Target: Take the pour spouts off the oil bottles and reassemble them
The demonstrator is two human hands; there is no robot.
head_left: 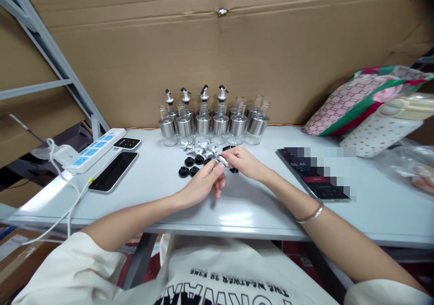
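My left hand [205, 182] and my right hand [244, 161] meet over the middle of the table. Between their fingertips is a silver pourer cap [222, 160], pinched from both sides; my fingers cover part of it. Just beyond lie several loose silver pourer caps [200, 147] in a small heap. Black ridged stoppers [184, 171] sit in a cluster to the left of my fingers. Small black pieces [233, 170] lie partly hidden behind my right hand.
Glass bottles with steel sleeves [203, 125] stand in rows at the back, several topped with pourer spouts [222, 92]. A phone [114, 171] and power strip [98, 149] are left. To the right are a larger device [313, 176], a dotted bottle [379, 131] and a patterned bag [352, 99].
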